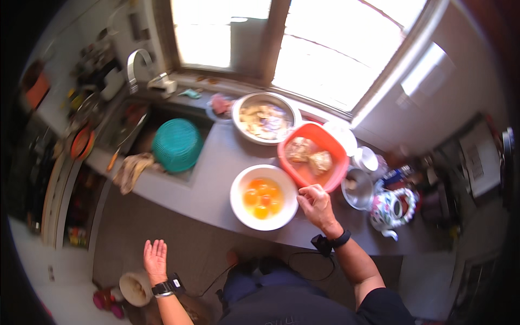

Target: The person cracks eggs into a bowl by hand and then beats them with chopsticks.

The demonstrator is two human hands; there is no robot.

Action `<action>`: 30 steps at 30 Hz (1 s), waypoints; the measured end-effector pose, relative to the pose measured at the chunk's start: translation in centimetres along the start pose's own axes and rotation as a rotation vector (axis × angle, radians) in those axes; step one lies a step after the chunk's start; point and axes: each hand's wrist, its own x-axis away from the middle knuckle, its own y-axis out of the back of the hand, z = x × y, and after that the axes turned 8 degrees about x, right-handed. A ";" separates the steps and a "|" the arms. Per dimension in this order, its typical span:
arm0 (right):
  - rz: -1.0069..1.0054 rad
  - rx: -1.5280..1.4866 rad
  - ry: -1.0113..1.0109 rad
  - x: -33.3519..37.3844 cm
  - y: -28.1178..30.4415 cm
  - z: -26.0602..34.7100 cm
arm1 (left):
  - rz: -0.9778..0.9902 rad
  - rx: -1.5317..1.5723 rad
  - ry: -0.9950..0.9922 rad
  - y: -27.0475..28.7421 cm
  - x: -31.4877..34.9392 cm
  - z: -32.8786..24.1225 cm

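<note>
My left hand [155,260] hangs over the floor, away from the counter, palm up with its fingers stretched out and nothing in it. At the counter's front, my right hand [316,206] has its fingers bent together beside the right rim of a white bowl [237,201]. Whether it grips the rim or holds something small is hidden. Several raw egg yolks [262,197] lie in their whites inside that bowl. Just beyond the right hand stands a red plastic basin [338,176] with pale, lumpy pieces of food [319,162] in it.
A metal bowl of cut pale food [265,122] stands by the window. At left, a green colander [177,145] sits over the sink, beside a cloth [132,170]. A small metal bowl [357,189] and a flowered teapot [387,210] stand at right. A bin [135,288] is below.
</note>
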 end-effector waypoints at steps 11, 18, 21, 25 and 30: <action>0.109 0.475 -0.289 -0.2 12.2 -21.2 | 0.576 -0.380 0.336 -23.0 9.5 19.0; 0.380 0.600 -0.287 -3.7 9.4 -23.7 | 0.557 -0.464 0.357 -24.5 12.3 22.3; 0.386 0.655 -0.228 -3.3 9.5 -23.9 | 0.557 -0.466 0.367 -24.4 12.7 22.9; 0.487 0.720 -0.292 -3.3 10.7 -22.1 | 0.530 -0.480 0.366 -24.1 12.6 23.1; 0.571 0.739 -0.358 -3.7 10.6 -21.7 | 0.534 -0.503 0.367 -23.8 12.1 23.2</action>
